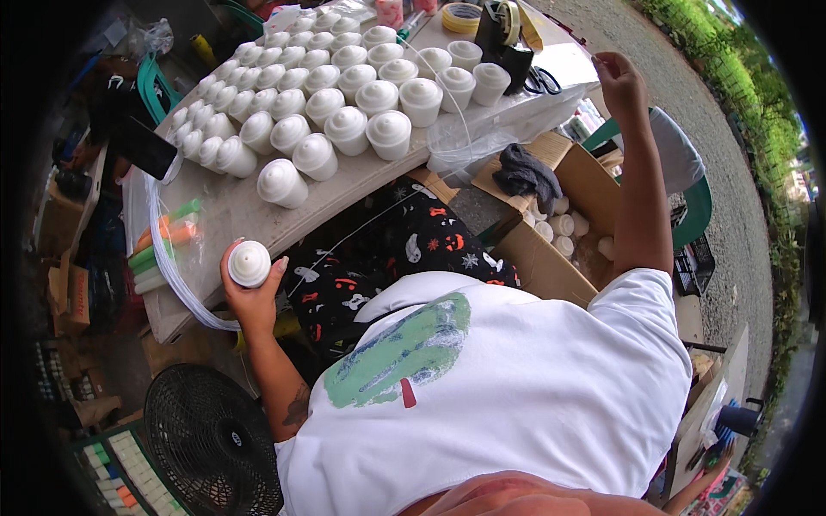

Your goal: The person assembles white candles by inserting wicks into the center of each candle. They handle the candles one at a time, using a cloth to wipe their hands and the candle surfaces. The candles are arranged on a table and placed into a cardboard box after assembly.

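My left hand (253, 292) is wrapped round a small white cup (249, 263) with a swirl-shaped top, beside the table's near left corner. My right hand (623, 84) is raised at the right, past the table's edge, its fingertips pinched together; what they hold, if anything, is too small to make out. Many similar white cups (389, 135) with swirled tops stand upright in close rows across the table (225, 215). A thin white strand (340, 245) crosses above my lap. Along the left table edge hangs a bundle of white cords (179, 288).
A cardboard box (544, 273) with several white cups and a dark cloth (527, 172) stands to the right. A black tape dispenser (508, 52) and scissors (542, 81) lie at the table's far right. A phone (148, 148) leans at the left; a black fan (213, 443) stands below.
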Tool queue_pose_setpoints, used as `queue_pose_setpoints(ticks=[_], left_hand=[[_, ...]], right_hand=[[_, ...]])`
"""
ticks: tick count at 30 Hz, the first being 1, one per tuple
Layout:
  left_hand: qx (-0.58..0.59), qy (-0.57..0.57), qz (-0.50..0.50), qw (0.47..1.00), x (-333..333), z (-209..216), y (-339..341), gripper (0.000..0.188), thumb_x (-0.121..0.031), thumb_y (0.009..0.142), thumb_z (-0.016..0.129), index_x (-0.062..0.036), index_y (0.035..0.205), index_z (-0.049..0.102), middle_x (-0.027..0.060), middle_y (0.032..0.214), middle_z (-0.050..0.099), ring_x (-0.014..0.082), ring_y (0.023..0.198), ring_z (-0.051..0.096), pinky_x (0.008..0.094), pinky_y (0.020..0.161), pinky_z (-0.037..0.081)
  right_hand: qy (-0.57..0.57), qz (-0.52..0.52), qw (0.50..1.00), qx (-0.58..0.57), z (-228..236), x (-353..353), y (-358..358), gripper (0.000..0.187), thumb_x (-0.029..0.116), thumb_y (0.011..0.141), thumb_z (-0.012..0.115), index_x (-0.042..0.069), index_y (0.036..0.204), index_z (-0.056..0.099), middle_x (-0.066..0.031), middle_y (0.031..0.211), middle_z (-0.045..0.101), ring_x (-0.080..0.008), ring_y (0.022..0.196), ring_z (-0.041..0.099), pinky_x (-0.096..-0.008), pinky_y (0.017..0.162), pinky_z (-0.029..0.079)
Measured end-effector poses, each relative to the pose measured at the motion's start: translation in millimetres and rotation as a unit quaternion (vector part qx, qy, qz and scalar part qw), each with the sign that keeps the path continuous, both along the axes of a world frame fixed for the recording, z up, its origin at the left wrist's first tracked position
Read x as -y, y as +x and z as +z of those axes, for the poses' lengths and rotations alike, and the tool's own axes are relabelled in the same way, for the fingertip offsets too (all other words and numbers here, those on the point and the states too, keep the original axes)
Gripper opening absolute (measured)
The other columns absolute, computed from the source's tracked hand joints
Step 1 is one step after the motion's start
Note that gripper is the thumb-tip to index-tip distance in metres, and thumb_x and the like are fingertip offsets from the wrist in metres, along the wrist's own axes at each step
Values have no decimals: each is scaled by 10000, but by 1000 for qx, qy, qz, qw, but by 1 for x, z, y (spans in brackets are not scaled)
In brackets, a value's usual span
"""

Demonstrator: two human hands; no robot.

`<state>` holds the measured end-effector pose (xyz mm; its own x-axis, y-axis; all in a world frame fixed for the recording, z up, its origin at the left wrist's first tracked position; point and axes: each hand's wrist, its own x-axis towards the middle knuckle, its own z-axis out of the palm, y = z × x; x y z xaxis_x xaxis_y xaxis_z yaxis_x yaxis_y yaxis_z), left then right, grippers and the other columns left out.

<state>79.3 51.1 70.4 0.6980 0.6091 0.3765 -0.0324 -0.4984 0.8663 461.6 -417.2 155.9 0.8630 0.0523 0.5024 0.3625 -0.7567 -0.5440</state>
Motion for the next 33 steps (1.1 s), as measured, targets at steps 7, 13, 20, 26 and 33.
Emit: queue_pose_setpoints(ticks=[7, 13, 20, 26, 33], left_hand=[[-20, -69, 16, 997, -21, -22, 2, 609, 8, 750, 787, 6, 1277, 483, 109, 1219, 548, 202, 1092, 533, 329, 966, 438], [5, -17, 69, 997, -22, -1, 27, 575, 44, 780, 744, 8, 1286, 473, 134, 1278, 520, 228, 1118, 534, 336, 958, 465], [9, -48, 145, 988, -44, -6, 42, 552, -52, 810, 751, 26, 1279, 469, 135, 1199, 576, 206, 1052, 563, 340, 929, 463], [27, -55, 146, 987, -43, -8, 59, 539, -72, 807, 760, 25, 1263, 489, 125, 1175, 582, 195, 1008, 569, 328, 910, 460], [48, -86, 111, 989, -57, -15, 46, 555, -56, 798, 762, 25, 1270, 483, 112, 1173, 577, 190, 1025, 562, 324, 910, 459]], right_hand=[[-245, -11, 881, -403, -140, 174, -124, 274, 242, 752, 749, 28, 916, 701, -165, 906, 686, -326, 828, 655, -399, 750, 507], [-412, 36, 750, -516, -278, 239, -134, 351, 315, 742, 746, 66, 989, 726, -176, 981, 688, -329, 896, 656, -420, 798, 513], [-418, 76, 651, -629, -363, 227, -176, 544, 494, 649, 761, 82, 1003, 734, -134, 1057, 694, -294, 978, 661, -381, 873, 515], [-409, 52, 630, -658, -380, 228, -187, 552, 427, 562, 813, 70, 977, 736, -133, 1034, 698, -294, 960, 664, -367, 835, 522], [-294, -166, 758, -558, -302, 198, -181, 393, 313, 777, 678, 40, 1060, 658, -181, 1096, 664, -350, 997, 642, -438, 867, 487]])
